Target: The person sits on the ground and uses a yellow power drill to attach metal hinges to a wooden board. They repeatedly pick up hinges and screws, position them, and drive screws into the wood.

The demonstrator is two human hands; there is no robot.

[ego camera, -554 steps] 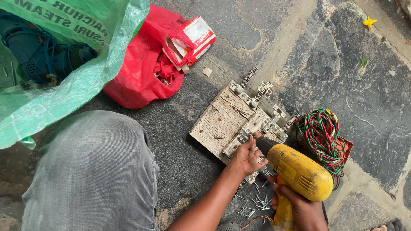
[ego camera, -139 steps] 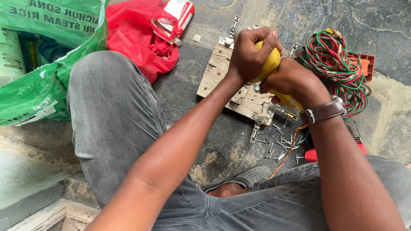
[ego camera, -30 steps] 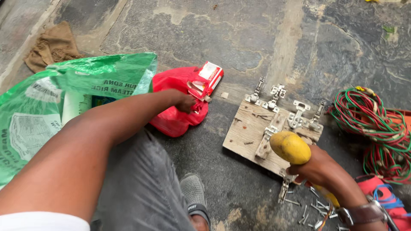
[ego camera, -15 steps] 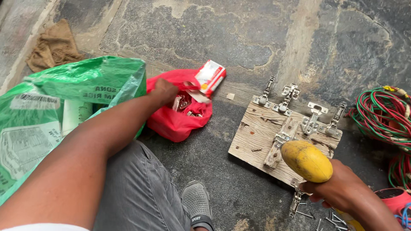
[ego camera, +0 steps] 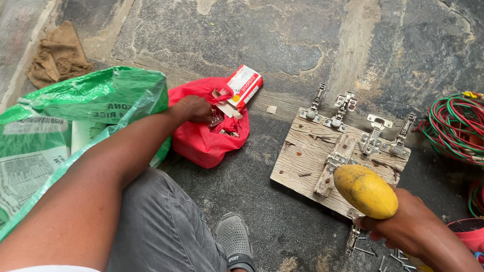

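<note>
My left hand [ego camera: 194,109] reaches into a red plastic bag [ego camera: 204,143] on the stone floor, fingers down among small metal parts; whether it grips one is hidden. A red and white carton [ego camera: 243,85] pokes out of the bag's far side. My right hand [ego camera: 403,229] grips a yellow power drill [ego camera: 365,190], held over the near edge of a weathered wooden board [ego camera: 307,151]. Several metal cabinet hinges [ego camera: 373,140] are fixed along the board's far edge.
A big green sack [ego camera: 96,103] lies at my left, with a brown rag [ego camera: 58,55] beyond it. Coiled red and green wire [ego camera: 454,128] sits at the right. Loose screws [ego camera: 370,252] lie by the board's near corner. My grey-trousered knee [ego camera: 161,226] and sandal [ego camera: 234,239] are below.
My left hand has gone further into the red bag. The view has shifted, and the drill in my right hand stays over the board's near edge.
</note>
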